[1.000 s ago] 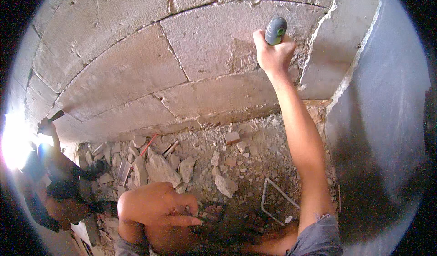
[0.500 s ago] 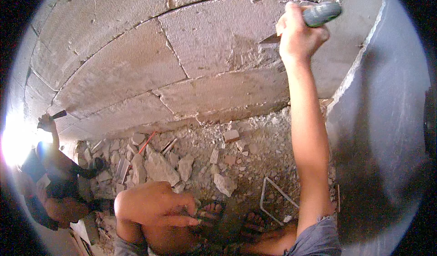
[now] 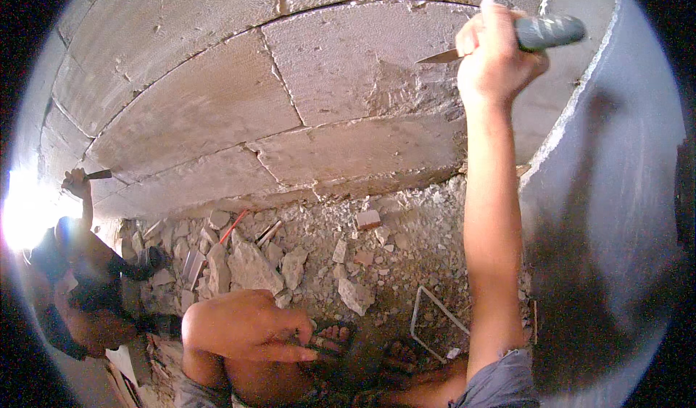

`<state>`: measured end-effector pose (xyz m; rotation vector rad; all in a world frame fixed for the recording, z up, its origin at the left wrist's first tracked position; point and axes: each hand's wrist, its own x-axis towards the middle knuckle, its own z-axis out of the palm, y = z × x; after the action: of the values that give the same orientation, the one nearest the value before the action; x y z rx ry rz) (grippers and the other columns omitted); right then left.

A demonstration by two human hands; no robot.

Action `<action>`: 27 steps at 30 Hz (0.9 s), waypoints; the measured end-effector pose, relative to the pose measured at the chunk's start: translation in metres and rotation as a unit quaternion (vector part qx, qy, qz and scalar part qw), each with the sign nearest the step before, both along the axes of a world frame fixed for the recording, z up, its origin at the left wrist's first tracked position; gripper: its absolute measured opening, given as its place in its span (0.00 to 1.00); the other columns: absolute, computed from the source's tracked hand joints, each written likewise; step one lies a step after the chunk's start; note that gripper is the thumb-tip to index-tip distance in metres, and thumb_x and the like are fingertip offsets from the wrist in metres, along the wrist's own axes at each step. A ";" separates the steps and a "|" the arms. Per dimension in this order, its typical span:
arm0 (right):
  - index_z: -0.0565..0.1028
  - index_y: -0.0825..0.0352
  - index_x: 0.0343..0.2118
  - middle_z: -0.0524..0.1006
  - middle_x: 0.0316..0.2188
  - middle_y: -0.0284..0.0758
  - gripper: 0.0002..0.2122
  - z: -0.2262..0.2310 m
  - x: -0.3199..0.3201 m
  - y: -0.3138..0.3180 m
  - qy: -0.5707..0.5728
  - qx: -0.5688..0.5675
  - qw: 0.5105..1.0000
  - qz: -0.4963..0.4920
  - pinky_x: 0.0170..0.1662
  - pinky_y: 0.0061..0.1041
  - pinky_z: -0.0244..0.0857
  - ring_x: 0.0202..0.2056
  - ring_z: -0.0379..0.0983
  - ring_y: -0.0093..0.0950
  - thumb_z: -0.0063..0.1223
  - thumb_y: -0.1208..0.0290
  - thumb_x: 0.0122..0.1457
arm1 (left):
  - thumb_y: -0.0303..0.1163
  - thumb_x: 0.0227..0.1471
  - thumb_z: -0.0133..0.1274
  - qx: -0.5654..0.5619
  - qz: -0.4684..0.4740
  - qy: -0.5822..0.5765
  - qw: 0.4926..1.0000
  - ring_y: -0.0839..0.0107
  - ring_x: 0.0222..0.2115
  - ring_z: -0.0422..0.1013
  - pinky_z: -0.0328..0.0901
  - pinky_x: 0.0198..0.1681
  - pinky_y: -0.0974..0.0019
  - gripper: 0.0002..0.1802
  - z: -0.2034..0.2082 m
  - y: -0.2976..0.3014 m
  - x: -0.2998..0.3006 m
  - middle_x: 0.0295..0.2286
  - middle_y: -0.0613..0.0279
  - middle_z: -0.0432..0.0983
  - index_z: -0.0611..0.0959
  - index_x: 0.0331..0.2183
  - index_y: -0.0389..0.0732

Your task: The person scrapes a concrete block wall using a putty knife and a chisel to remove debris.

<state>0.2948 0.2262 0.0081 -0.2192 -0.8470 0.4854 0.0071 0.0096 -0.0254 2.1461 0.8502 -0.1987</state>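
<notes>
My right hand (image 3: 499, 64) is closed round the dark grey-green handle (image 3: 549, 32) of a scraper. The scraper's thin metal blade (image 3: 440, 57) points left, close to the block wall (image 3: 326, 60); whether it touches is hard to tell. Below the tip lies a rough, darker grey patch (image 3: 409, 89) on one pale block. Low in the view, my left hand (image 3: 243, 326) hangs over my bent knee. Its fingers are partly curled with thumb and forefinger apart, and no held thing shows.
Broken stone (image 3: 254, 263) and rubble cover the ground along the wall's foot. A bent pale frame (image 3: 415, 314) lies near my feet. At far left, another person (image 3: 90, 285) raises a dark-handled tool (image 3: 98, 175) to the wall. A smooth grey wall (image 3: 602, 227) bounds the right side.
My right hand has shifted right and slightly down with the scraper, whose handle now sits farther right. My left hand has stayed almost still. The other person's tool has moved slightly up.
</notes>
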 end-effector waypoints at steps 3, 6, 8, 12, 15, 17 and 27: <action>0.66 0.63 0.15 0.67 0.11 0.29 0.12 -0.029 0.007 0.028 -0.106 -0.029 0.985 -0.134 0.13 0.21 0.56 0.11 0.63 0.19 0.53 0.79 0.52 | 0.53 0.53 0.52 0.009 -0.016 0.013 1.000 0.51 0.19 0.71 0.64 0.22 0.53 0.18 0.002 0.004 0.006 0.15 0.57 0.72 0.77 0.32 0.48; 0.68 0.65 0.18 0.69 0.12 0.30 0.09 -0.052 0.015 0.045 -0.180 -0.067 0.957 -0.217 0.13 0.19 0.58 0.11 0.65 0.19 0.53 0.80 0.52 | 0.53 0.53 0.51 0.002 -0.013 0.019 1.000 0.51 0.19 0.71 0.64 0.22 0.54 0.18 0.005 0.006 0.010 0.15 0.57 0.72 0.77 0.32 0.48; 0.68 0.66 0.20 0.69 0.12 0.31 0.08 -0.040 0.002 0.036 -0.140 -0.104 0.969 -0.173 0.13 0.21 0.59 0.11 0.65 0.20 0.53 0.80 0.52 | 0.53 0.53 0.51 0.002 0.011 0.015 1.000 0.51 0.18 0.71 0.64 0.22 0.54 0.18 0.013 -0.005 0.010 0.15 0.58 0.72 0.77 0.32 0.48; 0.65 0.64 0.19 0.66 0.12 0.29 0.10 -0.005 0.005 -0.003 -0.031 -0.067 0.994 -0.076 0.14 0.21 0.54 0.11 0.61 0.19 0.53 0.79 0.52 | 0.53 0.53 0.51 0.019 -0.045 -0.006 0.999 0.52 0.19 0.72 0.64 0.23 0.54 0.18 -0.010 0.018 0.005 0.15 0.58 0.73 0.77 0.31 0.48; 0.66 0.63 0.17 0.68 0.12 0.28 0.11 -0.003 -0.001 0.006 -0.065 -0.062 0.992 -0.092 0.14 0.20 0.56 0.12 0.63 0.18 0.53 0.79 0.52 | 0.53 0.53 0.51 0.021 0.009 0.025 0.999 0.52 0.19 0.72 0.64 0.23 0.53 0.18 0.014 -0.008 0.010 0.15 0.57 0.73 0.76 0.32 0.48; 0.69 0.64 0.17 0.70 0.13 0.27 0.09 -0.044 0.004 0.045 -0.180 -0.055 0.961 -0.204 0.15 0.18 0.60 0.13 0.68 0.18 0.56 0.78 0.51 | 0.53 0.53 0.51 0.009 0.020 0.043 0.999 0.52 0.19 0.72 0.64 0.23 0.53 0.18 0.016 -0.011 0.013 0.15 0.57 0.73 0.76 0.32 0.48; 0.66 0.66 0.17 0.68 0.12 0.29 0.11 -0.010 -0.010 0.009 -0.105 -0.017 0.983 -0.147 0.15 0.21 0.57 0.12 0.64 0.20 0.55 0.78 0.53 | 0.55 0.53 0.50 0.010 0.005 0.030 0.999 0.53 0.19 0.71 0.64 0.23 0.54 0.19 0.015 -0.011 0.005 0.16 0.59 0.74 0.77 0.33 0.49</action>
<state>0.2851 0.2355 -0.0019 -0.4265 -0.9922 0.2010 0.0116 -0.0015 -0.0108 2.1637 0.8996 -0.2519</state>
